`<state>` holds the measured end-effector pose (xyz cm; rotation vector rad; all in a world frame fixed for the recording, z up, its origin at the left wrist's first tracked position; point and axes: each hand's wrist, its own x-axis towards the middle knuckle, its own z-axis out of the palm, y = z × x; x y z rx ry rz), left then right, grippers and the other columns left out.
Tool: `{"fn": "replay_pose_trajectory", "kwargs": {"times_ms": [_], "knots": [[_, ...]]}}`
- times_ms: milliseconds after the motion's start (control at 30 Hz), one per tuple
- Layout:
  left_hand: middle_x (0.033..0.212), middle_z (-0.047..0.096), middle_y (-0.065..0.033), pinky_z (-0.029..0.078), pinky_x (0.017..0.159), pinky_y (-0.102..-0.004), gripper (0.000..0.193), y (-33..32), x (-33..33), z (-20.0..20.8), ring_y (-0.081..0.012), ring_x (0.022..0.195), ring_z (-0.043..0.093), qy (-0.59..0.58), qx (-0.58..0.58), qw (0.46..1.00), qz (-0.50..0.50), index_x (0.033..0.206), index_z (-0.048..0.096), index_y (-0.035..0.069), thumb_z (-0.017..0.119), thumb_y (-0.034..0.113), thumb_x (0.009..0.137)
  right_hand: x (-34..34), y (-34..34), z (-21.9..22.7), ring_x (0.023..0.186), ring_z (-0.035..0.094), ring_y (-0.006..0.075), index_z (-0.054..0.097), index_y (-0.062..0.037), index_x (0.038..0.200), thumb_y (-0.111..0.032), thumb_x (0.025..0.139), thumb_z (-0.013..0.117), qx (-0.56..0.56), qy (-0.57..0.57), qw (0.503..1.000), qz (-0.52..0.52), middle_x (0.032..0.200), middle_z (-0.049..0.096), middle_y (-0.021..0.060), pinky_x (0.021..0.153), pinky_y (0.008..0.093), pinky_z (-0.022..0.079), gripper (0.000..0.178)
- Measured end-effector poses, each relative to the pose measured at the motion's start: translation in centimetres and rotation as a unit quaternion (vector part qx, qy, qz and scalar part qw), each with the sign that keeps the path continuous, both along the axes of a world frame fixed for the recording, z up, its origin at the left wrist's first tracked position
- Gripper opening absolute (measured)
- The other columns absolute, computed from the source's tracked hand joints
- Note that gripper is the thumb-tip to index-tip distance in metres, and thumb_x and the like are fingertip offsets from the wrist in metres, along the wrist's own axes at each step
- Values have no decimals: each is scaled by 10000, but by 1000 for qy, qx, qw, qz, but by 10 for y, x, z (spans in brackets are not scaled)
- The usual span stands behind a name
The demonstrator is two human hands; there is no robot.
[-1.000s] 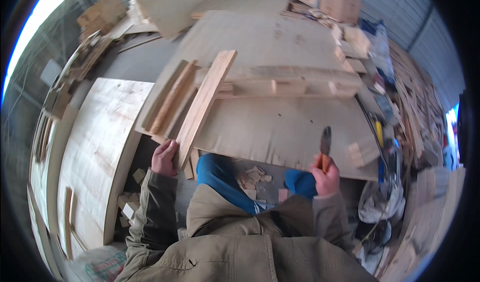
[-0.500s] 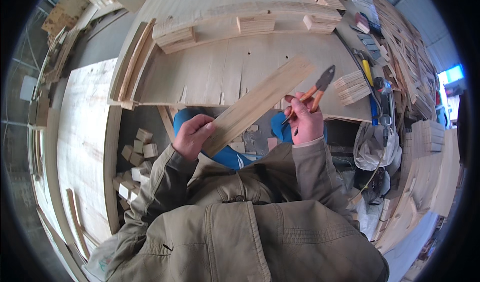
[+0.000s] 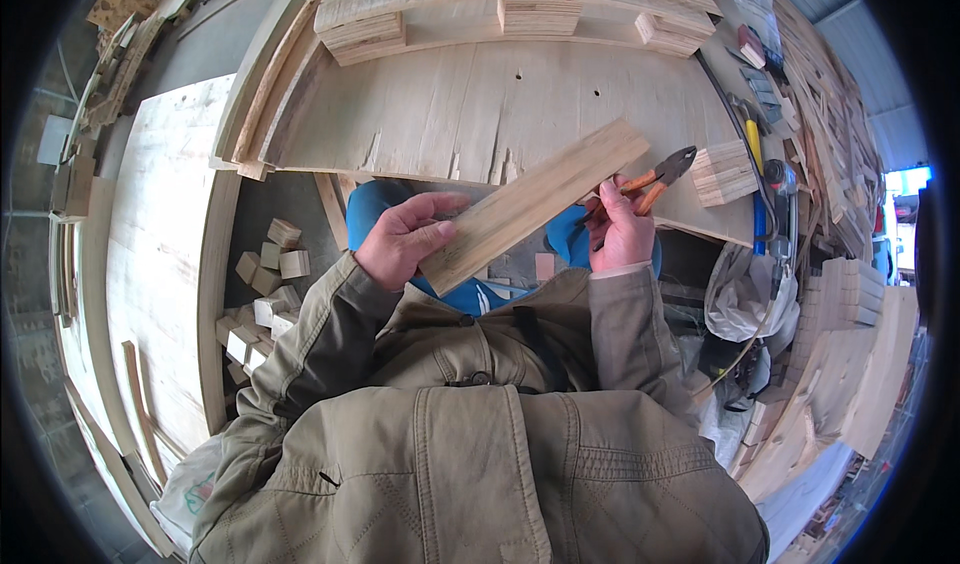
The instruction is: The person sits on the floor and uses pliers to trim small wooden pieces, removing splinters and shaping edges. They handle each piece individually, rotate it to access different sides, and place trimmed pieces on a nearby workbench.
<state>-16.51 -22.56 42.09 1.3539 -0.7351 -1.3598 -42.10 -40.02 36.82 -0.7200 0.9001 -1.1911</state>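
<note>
A flat strip of wood (image 3: pixel 540 204) slants up to the right in front of me, above my lap. My left hand (image 3: pixel 400 242) is at its lower left end, fingers stretched and apart, thumb by the strip's edge; whether it still bears on the wood is hard to tell. My right hand (image 3: pixel 622 232) is closed round pliers with orange handles (image 3: pixel 645 189), their dark jaws pointing up and right. Its fingertips also meet the strip's right edge. Part of the handles is hidden in the palm.
Ahead lies a plywood workbench (image 3: pixel 440 114) with plywood blocks (image 3: pixel 540 17) under a long strip. A block stack (image 3: pixel 725 174) and a yellow-and-blue tool (image 3: pixel 755 164) are at right. Loose wood blocks (image 3: pixel 268 309) lie on the floor at left, beside a large panel (image 3: pixel 165 254).
My left hand's fingers have loosened from the strip and spread. The strip and the pliers have shifted slightly right, and the pliers tilt more to the right. The view has shifted a little.
</note>
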Motion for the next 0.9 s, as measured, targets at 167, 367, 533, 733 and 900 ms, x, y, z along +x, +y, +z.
{"fn": "replay_pose_trajectory", "kwargs": {"times_ms": [167, 367, 533, 733, 900], "knots": [[1328, 716, -128, 482, 1074, -324, 425, -1, 13, 7, -179, 1173, 661, 79, -59, 994, -52, 1397, 671, -32, 624, 212, 1053, 1, 3, -3, 757, 696, 149, 596, 12, 1303, -3, 924, 765, 5, 26, 1000, 13, 964, 703, 71, 598, 256, 504, 415], [1339, 706, -204, 536, 1024, -343, 738, -12, 20, 21, -245, 1173, 690, 158, -111, 979, -59, 1416, 628, -95, 471, 513, 1029, -1, 5, 6, 777, 679, 153, 578, 17, 1320, 74, 863, 749, -26, 78, 996, 25, 1084, 679, 84, 661, 259, 529, 492], [1322, 700, -223, 581, 724, -297, 718, -30, 25, 52, -219, 960, 724, 176, -145, 971, -74, 1414, 604, -134, 524, 399, 941, 3, 5, 21, 922, 665, 103, 563, 8, 1401, 126, 846, 771, -144, 132, 980, 24, 1248, 665, 65, 793, 252, 578, 604], [1337, 679, -267, 579, 892, -340, 758, -57, 16, 103, -258, 1057, 722, 127, -148, 974, -113, 1404, 583, -167, 569, 398, 899, 17, -5, 54, 925, 641, 64, 624, -9, 1376, 84, 867, 790, -290, 142, 946, 25, 1313, 692, 56, 803, 231, 549, 544], [1137, 764, -190, 527, 746, -270, 801, -79, -3, 137, -194, 899, 702, 63, -193, 969, -141, 1442, 557, -151, 650, 461, 934, 24, -13, 77, 859, 595, 49, 716, -41, 1219, 46, 900, 766, -315, 167, 934, 10, 998, 678, -38, 761, 205, 482, 335]]}}
